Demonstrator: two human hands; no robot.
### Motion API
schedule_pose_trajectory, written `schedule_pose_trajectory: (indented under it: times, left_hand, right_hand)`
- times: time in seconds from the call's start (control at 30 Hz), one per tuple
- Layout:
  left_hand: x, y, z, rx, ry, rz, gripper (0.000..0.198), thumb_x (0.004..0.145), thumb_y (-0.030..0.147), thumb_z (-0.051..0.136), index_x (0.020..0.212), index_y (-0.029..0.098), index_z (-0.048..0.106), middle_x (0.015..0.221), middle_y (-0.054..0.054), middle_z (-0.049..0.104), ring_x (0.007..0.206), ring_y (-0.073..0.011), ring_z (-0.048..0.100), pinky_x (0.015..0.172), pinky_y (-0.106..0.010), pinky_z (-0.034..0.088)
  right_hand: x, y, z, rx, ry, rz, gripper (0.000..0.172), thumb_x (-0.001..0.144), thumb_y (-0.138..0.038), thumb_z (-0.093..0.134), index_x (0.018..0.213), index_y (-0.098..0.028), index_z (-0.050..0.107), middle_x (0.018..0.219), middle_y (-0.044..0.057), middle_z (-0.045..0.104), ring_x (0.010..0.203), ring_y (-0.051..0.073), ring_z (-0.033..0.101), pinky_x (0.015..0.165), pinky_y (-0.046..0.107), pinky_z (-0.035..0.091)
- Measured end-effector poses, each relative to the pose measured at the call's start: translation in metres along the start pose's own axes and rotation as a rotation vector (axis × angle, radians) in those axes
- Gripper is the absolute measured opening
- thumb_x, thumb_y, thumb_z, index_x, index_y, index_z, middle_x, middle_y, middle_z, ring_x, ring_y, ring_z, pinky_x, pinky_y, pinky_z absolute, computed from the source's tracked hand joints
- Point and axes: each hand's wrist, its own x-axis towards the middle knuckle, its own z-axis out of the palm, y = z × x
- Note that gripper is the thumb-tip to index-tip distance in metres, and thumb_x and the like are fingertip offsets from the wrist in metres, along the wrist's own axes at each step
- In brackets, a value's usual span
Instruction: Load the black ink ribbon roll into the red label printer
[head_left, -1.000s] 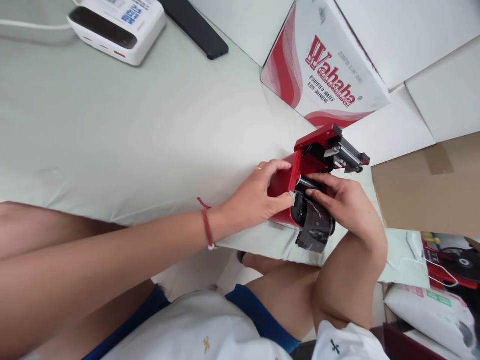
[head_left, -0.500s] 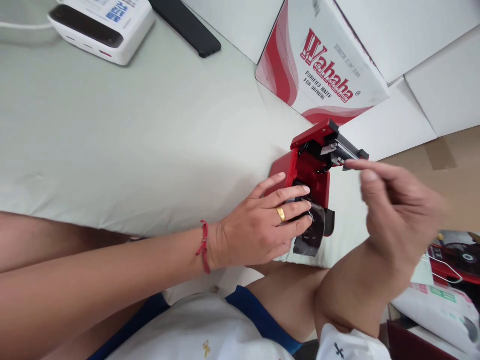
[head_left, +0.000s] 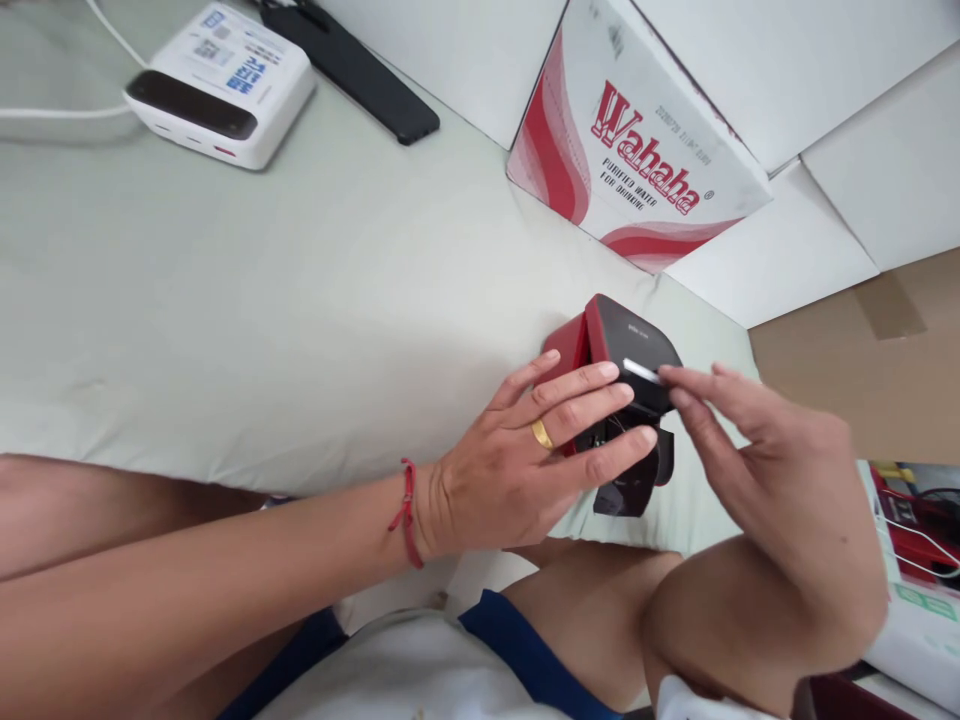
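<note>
A small red and black label printer [head_left: 571,340] sits on the pale cloth near the bed's edge. Its lid [head_left: 626,325], dark on top with a light slot, lies nearly down over the body. My left hand [head_left: 525,450], with a gold ring, has its fingers spread across the printer's near side and touches it. At the lid's front edge, my right hand [head_left: 765,450] has thumb and index finger closed together on the lid. A dark glossy flap or film [head_left: 622,495] sticks out below my left fingers. My left hand hides much of the printer's body.
A white power bank [head_left: 217,90] with cables and a black phone-like slab [head_left: 375,85] lie at the upper left. A Wahaha water carton [head_left: 630,150] and white boxes [head_left: 855,110] stand behind the printer. Red equipment [head_left: 911,535] is at the far right.
The printer's lid has swung down from raised to nearly closed, with my right hand following it downward. My left hand has stayed on the printer. The view has shifted slightly.
</note>
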Motion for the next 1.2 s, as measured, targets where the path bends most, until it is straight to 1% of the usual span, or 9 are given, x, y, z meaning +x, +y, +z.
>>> schedule_pose_trajectory:
  times: [0.13, 0.23, 0.43, 0.53, 0.67, 0.77, 0.87, 1.03, 1.2]
  left_hand:
    - [0.009, -0.010, -0.007, -0.100, -0.068, -0.125, 0.073, 0.097, 0.002, 0.042, 0.165, 0.027, 0.044, 0.162, -0.007, 0.068, 0.159, -0.0201, 0.057, 0.143, -0.048, 0.024]
    - [0.015, -0.018, -0.011, -0.157, -0.170, -0.185, 0.081, 0.095, -0.002, 0.037, 0.171, 0.027, 0.035, 0.157, -0.006, 0.072, 0.151, -0.0182, 0.064, 0.140, -0.048, 0.028]
    - [0.025, -0.024, -0.018, -0.199, -0.233, -0.275, 0.068, 0.097, 0.004, 0.041, 0.161, 0.024, 0.052, 0.137, -0.004, 0.084, 0.141, -0.0206, 0.071, 0.126, -0.047, 0.047]
    - [0.029, -0.024, -0.019, -0.297, -0.211, -0.317, 0.056, 0.099, 0.013, 0.048, 0.153, 0.023, 0.060, 0.132, -0.005, 0.085, 0.137, -0.0245, 0.073, 0.123, -0.048, 0.051]
    - [0.030, -0.026, -0.015, -0.576, -0.164, -0.496, 0.059, 0.100, 0.021, 0.060, 0.158, 0.024, 0.053, 0.137, -0.006, 0.082, 0.142, -0.0234, 0.070, 0.130, -0.045, 0.048]
    - [0.029, -0.031, -0.010, -0.676, -0.131, -0.648, 0.078, 0.095, 0.025, 0.070, 0.167, 0.031, 0.040, 0.177, -0.009, 0.049, 0.169, -0.0294, 0.041, 0.140, -0.053, 0.035]
    - [0.029, -0.035, -0.007, -0.691, -0.151, -0.714, 0.093, 0.092, 0.027, 0.075, 0.172, 0.039, 0.030, 0.190, -0.006, 0.020, 0.177, -0.0362, 0.018, 0.141, -0.064, 0.028]
    - [0.027, -0.037, -0.004, -0.719, -0.205, -0.707, 0.090, 0.095, 0.026, 0.068, 0.174, 0.040, 0.027, 0.191, -0.004, 0.017, 0.178, -0.0356, 0.016, 0.142, -0.065, 0.024]
    - [0.024, -0.038, 0.002, -0.845, -0.193, -0.715, 0.089, 0.095, 0.027, 0.068, 0.174, 0.034, 0.029, 0.189, -0.008, 0.022, 0.178, -0.0334, 0.019, 0.144, -0.061, 0.023]
  right_hand:
    - [-0.006, -0.007, -0.004, -0.049, -0.167, -0.062, 0.036, 0.112, -0.027, 0.049, 0.129, -0.023, 0.081, 0.111, 0.004, 0.087, 0.082, 0.021, 0.083, 0.070, 0.033, 0.064]
    - [-0.003, -0.005, -0.001, -0.071, -0.174, -0.096, 0.037, 0.111, -0.025, 0.049, 0.128, -0.022, 0.082, 0.102, 0.003, 0.087, 0.070, 0.018, 0.080, 0.060, 0.029, 0.056]
    - [0.000, -0.002, 0.002, -0.106, -0.149, -0.122, 0.033, 0.108, -0.021, 0.053, 0.117, -0.021, 0.085, 0.084, -0.001, 0.084, 0.055, 0.015, 0.072, 0.051, 0.029, 0.047]
    - [0.000, -0.001, 0.003, -0.083, -0.131, -0.088, 0.031, 0.108, -0.022, 0.055, 0.116, -0.021, 0.085, 0.082, -0.003, 0.084, 0.055, 0.015, 0.072, 0.051, 0.030, 0.048]
    - [-0.001, 0.000, -0.001, 0.030, -0.127, -0.007, 0.030, 0.110, -0.026, 0.056, 0.118, -0.024, 0.085, 0.094, -0.002, 0.087, 0.071, 0.017, 0.082, 0.057, 0.027, 0.056]
    - [-0.005, -0.001, -0.011, 0.160, -0.157, -0.027, 0.028, 0.110, -0.026, 0.058, 0.120, -0.025, 0.084, 0.106, 0.000, 0.087, 0.084, 0.018, 0.085, 0.071, 0.026, 0.066]
    - [-0.010, -0.003, -0.021, 0.238, -0.209, -0.119, 0.029, 0.110, -0.024, 0.058, 0.123, -0.027, 0.084, 0.113, 0.000, 0.086, 0.094, 0.020, 0.086, 0.082, 0.029, 0.071]
    - [-0.015, -0.005, -0.026, 0.192, -0.316, -0.143, 0.032, 0.113, -0.028, 0.054, 0.130, -0.023, 0.081, 0.119, 0.001, 0.086, 0.095, 0.019, 0.086, 0.081, 0.027, 0.069]
    - [-0.002, -0.001, -0.003, 0.235, -0.234, 0.003, 0.030, 0.112, -0.027, 0.055, 0.126, -0.024, 0.081, 0.106, -0.001, 0.087, 0.088, 0.015, 0.083, 0.078, 0.026, 0.064]
